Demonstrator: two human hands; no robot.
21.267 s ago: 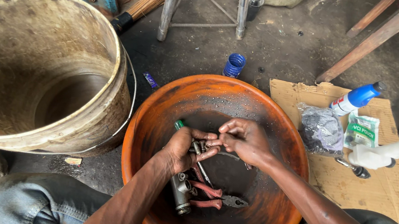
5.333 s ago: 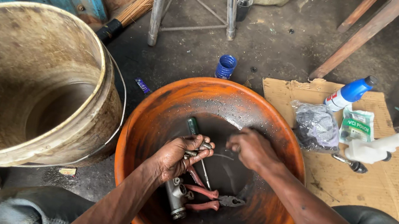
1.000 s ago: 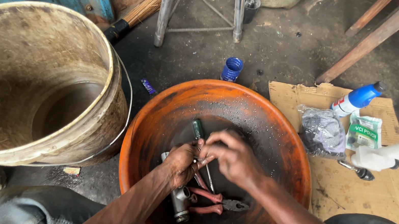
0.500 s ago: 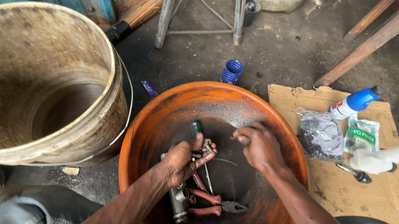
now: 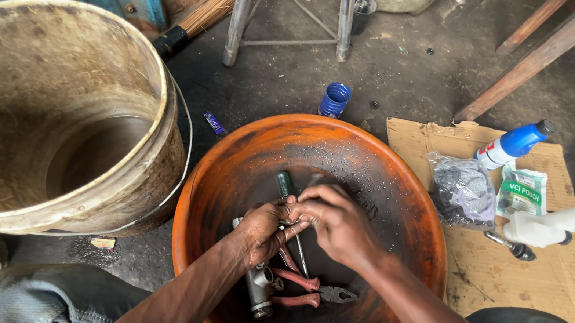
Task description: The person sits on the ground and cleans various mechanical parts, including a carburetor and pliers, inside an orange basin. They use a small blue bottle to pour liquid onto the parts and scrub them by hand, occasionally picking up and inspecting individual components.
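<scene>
Both hands meet over the orange basin [image 5: 226,176]. The left hand [image 5: 260,230] is closed around a small metal part [image 5: 285,222], and the right hand [image 5: 334,221] pinches the same part from above. Below them lie red-handled pliers [image 5: 304,291] and a grey metal cylinder [image 5: 257,289].

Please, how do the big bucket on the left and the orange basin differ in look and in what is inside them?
The bucket is tall, beige and grimy; the basin is wide, shallow and orange. The bucket lies tilted and shows only stains inside; the basin sits flat and holds pliers, a screwdriver and a metal part. Both hands work over the basin, not the bucket. Both containers are round and dirty.
</scene>
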